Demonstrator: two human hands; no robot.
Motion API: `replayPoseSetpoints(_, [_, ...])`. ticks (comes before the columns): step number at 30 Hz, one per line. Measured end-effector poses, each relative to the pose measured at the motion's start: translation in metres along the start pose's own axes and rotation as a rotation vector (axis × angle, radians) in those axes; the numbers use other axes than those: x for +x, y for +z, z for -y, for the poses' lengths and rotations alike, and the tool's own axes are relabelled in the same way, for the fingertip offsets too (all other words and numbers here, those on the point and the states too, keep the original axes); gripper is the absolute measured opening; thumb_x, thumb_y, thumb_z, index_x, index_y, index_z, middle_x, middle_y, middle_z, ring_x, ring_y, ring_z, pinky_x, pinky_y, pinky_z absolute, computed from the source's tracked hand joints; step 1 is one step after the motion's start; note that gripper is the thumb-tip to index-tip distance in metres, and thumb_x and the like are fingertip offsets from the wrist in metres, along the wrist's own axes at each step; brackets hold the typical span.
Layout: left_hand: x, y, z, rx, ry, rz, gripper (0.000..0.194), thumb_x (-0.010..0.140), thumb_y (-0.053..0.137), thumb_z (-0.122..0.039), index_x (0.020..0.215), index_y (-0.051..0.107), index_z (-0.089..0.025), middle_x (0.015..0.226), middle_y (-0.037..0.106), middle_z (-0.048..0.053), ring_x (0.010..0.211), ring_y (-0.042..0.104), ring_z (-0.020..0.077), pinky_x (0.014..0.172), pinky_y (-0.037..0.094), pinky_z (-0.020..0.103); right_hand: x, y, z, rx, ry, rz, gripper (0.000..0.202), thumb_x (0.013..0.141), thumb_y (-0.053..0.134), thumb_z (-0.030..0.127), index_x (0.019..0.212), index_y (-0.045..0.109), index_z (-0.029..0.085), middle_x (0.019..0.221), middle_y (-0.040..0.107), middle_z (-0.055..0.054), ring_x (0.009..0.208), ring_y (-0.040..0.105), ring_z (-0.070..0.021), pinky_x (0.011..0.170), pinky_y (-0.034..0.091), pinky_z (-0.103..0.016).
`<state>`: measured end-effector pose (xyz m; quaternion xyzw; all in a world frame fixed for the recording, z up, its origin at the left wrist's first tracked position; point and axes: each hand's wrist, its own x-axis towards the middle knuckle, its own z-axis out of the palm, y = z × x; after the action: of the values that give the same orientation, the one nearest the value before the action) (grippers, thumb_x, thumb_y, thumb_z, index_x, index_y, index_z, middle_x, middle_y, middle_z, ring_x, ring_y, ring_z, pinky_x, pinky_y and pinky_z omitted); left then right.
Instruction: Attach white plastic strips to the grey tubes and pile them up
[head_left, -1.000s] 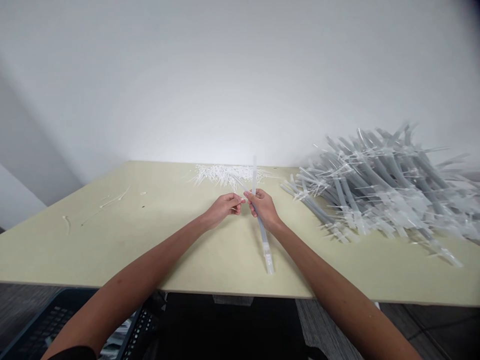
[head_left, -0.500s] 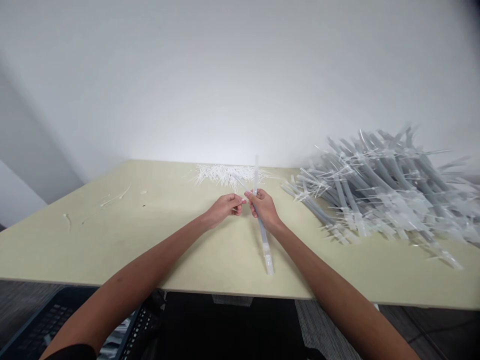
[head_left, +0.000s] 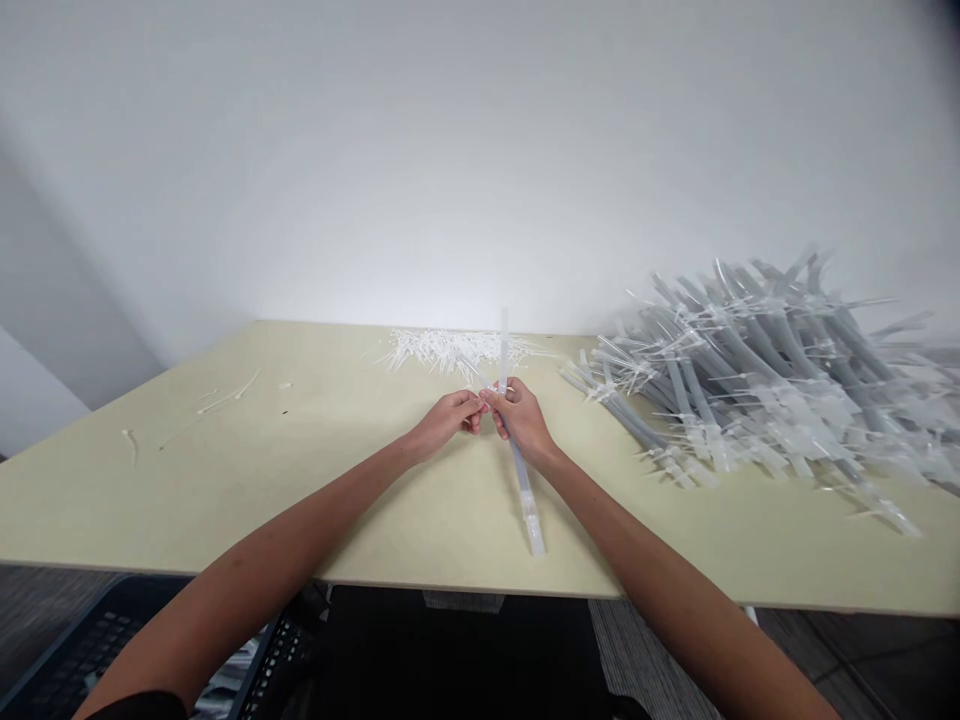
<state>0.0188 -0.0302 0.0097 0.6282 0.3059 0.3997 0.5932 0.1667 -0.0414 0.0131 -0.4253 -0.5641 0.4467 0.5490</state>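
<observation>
My right hand [head_left: 520,415] is closed around the middle of a grey, translucent tube [head_left: 519,465], whose one thin end points up towards the wall and whose wider, clear end hangs down towards me. My left hand [head_left: 452,415] is closed just beside it, its fingertips pinching a small white piece that looks like part of a cable tie [head_left: 480,397]. The two hands' fingertips meet at the tube's upper part. Beyond them lies a spread heap of white cable ties [head_left: 435,350]. Exactly how the tie runs about the tube is hidden by my fingers.
A large pile of similar tubes with ties [head_left: 780,370] covers the table's right side. Several loose ties [head_left: 229,392] lie on the left of the table [head_left: 300,500]. Below the front edge stands a dark blue basket [head_left: 262,670] with clear items in it. A wall [head_left: 450,180] rises behind.
My right hand has shifted slightly left with the tube, bringing its fingertips against those of my left hand. The tube's upper end has moved a little left.
</observation>
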Motion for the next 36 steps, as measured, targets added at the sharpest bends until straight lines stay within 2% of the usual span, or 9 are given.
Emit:
replayPoseSetpoints(3, [0.002, -0.003, -0.001, 0.092, 0.057, -0.039, 0.023, 0.079, 0.052, -0.038, 0.075, 0.052, -0.016, 0.066, 0.047, -0.002, 0.061, 0.048, 0.0099, 0.066, 0.040, 0.027, 0.000, 0.000, 0.002, 0.012, 0.006, -0.021, 0.036, 0.069, 0.063, 0.049, 0.084, 0.050, 0.019, 0.056, 0.049, 0.005, 0.040, 0.041, -0.0073, 0.035, 0.032, -0.020])
replayPoseSetpoints(8, [0.005, -0.011, -0.004, 0.187, 0.084, -0.071, 0.017, 0.078, 0.051, -0.033, 0.076, 0.052, -0.016, 0.073, 0.052, 0.000, 0.063, 0.048, 0.0098, 0.068, 0.041, 0.027, 0.000, -0.001, 0.006, 0.130, 0.072, -0.021, 0.030, 0.074, 0.058, 0.043, 0.090, 0.056, 0.017, 0.077, 0.059, -0.003, 0.053, 0.049, -0.0086, 0.047, 0.043, -0.023])
replayPoseSetpoints(11, [0.004, -0.013, -0.006, 0.196, 0.085, -0.049, 0.020, 0.078, 0.051, -0.036, 0.077, 0.054, -0.016, 0.071, 0.053, 0.000, 0.064, 0.049, 0.0105, 0.069, 0.041, 0.028, -0.001, -0.001, 0.007, 0.190, 0.114, -0.027, 0.031, 0.074, 0.058, 0.038, 0.097, 0.057, 0.017, 0.082, 0.060, -0.004, 0.054, 0.049, -0.0089, 0.046, 0.041, -0.023])
replayPoseSetpoints(16, [0.002, -0.009, -0.009, 0.157, 0.084, -0.047, 0.022, 0.078, 0.052, -0.038, 0.077, 0.054, -0.016, 0.067, 0.052, -0.001, 0.064, 0.049, 0.0109, 0.070, 0.041, 0.028, -0.001, 0.001, 0.008, 0.182, 0.080, -0.065, 0.036, 0.071, 0.060, 0.038, 0.101, 0.055, 0.018, 0.075, 0.056, -0.001, 0.049, 0.041, -0.0064, 0.038, 0.030, -0.020])
replayPoseSetpoints(22, [0.000, -0.007, -0.013, 0.142, 0.103, -0.038, 0.021, 0.077, 0.053, -0.037, 0.074, 0.052, -0.016, 0.065, 0.050, -0.001, 0.065, 0.048, 0.0107, 0.073, 0.040, 0.029, -0.004, 0.002, 0.008, 0.142, 0.059, -0.015, 0.062, 0.059, 0.072, 0.033, 0.116, 0.048, 0.021, 0.070, 0.048, 0.005, 0.046, 0.035, -0.0037, 0.038, 0.024, -0.018])
replayPoseSetpoints(29, [0.000, -0.006, -0.011, 0.145, 0.077, -0.063, 0.015, 0.077, 0.051, -0.031, 0.072, 0.048, -0.017, 0.074, 0.051, -0.001, 0.061, 0.047, 0.0085, 0.067, 0.038, 0.027, 0.000, 0.001, 0.002, 0.129, 0.065, -0.071, 0.055, 0.061, 0.071, 0.036, 0.110, 0.052, 0.020, 0.063, 0.042, 0.007, 0.045, 0.031, -0.0044, 0.038, 0.025, -0.019])
replayPoseSetpoints(36, [0.002, -0.007, -0.008, 0.166, 0.098, -0.049, 0.011, 0.078, 0.046, -0.026, 0.072, 0.045, -0.017, 0.066, 0.049, -0.003, 0.059, 0.046, 0.0085, 0.064, 0.036, 0.025, 0.003, -0.002, -0.002, 0.159, 0.047, -0.053, 0.051, 0.061, 0.071, 0.039, 0.105, 0.054, 0.020, 0.062, 0.045, 0.006, 0.046, 0.032, -0.0047, 0.038, 0.024, -0.018])
